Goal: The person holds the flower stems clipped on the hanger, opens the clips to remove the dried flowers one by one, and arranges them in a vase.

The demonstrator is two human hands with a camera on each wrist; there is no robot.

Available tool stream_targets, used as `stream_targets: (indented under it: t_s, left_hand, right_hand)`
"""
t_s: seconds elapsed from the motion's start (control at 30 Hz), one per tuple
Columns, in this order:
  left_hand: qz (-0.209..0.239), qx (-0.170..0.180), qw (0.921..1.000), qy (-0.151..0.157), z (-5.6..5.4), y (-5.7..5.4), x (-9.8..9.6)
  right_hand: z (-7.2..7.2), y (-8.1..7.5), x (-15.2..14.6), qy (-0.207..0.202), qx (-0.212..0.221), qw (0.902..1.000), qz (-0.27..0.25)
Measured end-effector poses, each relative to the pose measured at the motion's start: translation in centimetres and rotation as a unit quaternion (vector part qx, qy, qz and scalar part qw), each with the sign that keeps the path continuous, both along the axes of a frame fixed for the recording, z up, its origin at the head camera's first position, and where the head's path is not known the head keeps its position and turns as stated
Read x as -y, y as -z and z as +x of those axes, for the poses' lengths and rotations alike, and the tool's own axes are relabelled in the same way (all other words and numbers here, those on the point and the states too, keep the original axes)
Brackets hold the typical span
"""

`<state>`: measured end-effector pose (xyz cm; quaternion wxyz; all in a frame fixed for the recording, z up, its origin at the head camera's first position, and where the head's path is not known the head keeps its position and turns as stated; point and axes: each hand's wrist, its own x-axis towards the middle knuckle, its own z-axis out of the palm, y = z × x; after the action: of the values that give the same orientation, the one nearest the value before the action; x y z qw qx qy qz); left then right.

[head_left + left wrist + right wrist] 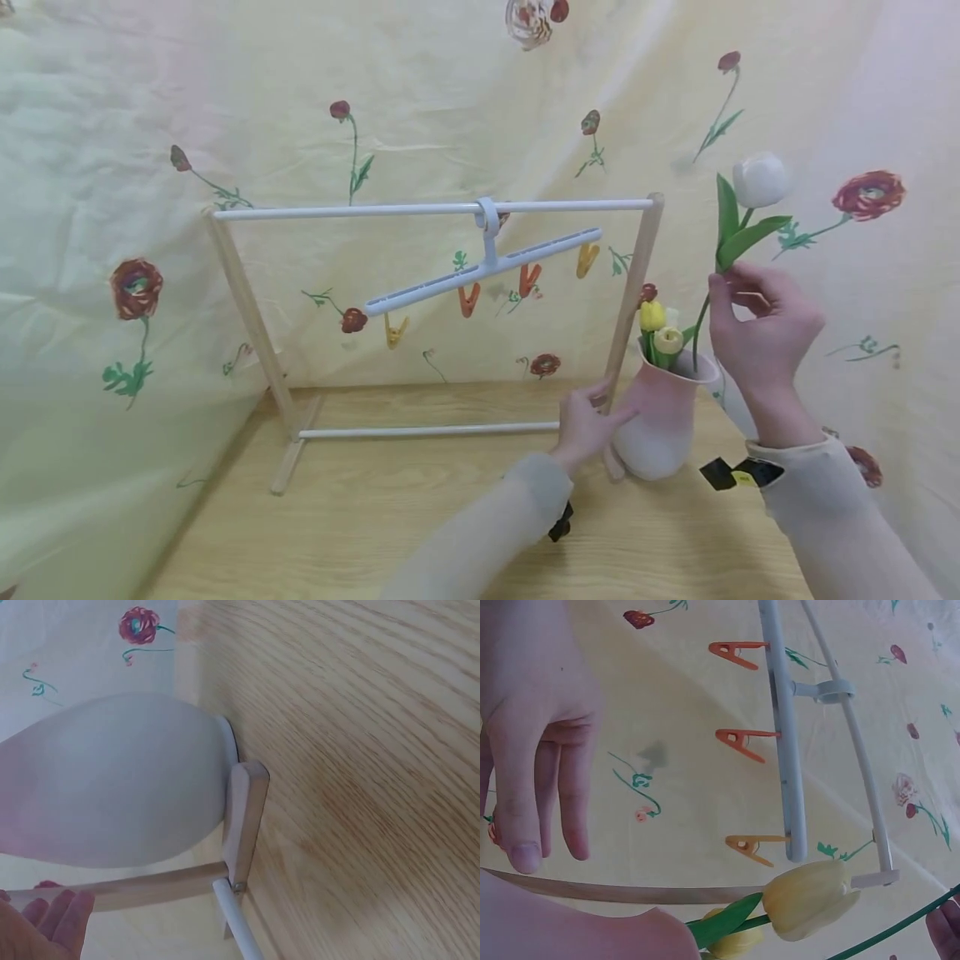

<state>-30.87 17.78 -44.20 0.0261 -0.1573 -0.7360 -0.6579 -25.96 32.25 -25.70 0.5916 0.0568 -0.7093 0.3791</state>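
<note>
Up at the right in the head view, my right hand (768,333) pinches the green stem of an artificial white tulip (761,179) just below its leaves. The stem runs down into the mouth of a pink-and-white vase (660,417), where a yellow tulip (651,317) and a cream one (667,340) stand. My left hand (588,425) is at the vase's left side, its fingers fairly straight and its thumb reaching toward the vase. The rack's wooden right post (630,292) is right beside those fingers. In the right wrist view, the stem (900,928) leads to my right fingertips (943,930).
A drying rack's white top bar (345,212) carries a tilted pale-blue hanger (435,287) with several orange and yellow clips (468,300). The vase's base (150,787) sits close against the rack's wooden foot (246,817). A flowered cloth (262,100) hangs behind the wooden table (360,508).
</note>
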Motion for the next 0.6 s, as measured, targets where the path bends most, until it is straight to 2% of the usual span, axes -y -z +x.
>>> stream_targets:
  t_s: [0.2, 0.43, 0.6]
  left_hand:
    - [-0.015, -0.011, 0.9998, 0.0, 0.2, -0.5, -0.5]
    - [-0.023, -0.032, 0.9992, -0.004, 0.2, -0.9, -1.1]
    - [-0.056, -0.049, 0.9972, -0.011, 0.3, -0.5, -1.6]
  right_hand:
    - [-0.2, 0.4, 0.3, 0.013, 0.014, 0.9998, 0.004]
    - [-0.9, 1.7, -0.8, 0.028, 0.044, 0.9981, 0.031]
    - [-1.2, 2.9, -1.6, 0.03, 0.091, 0.9951, 0.025]
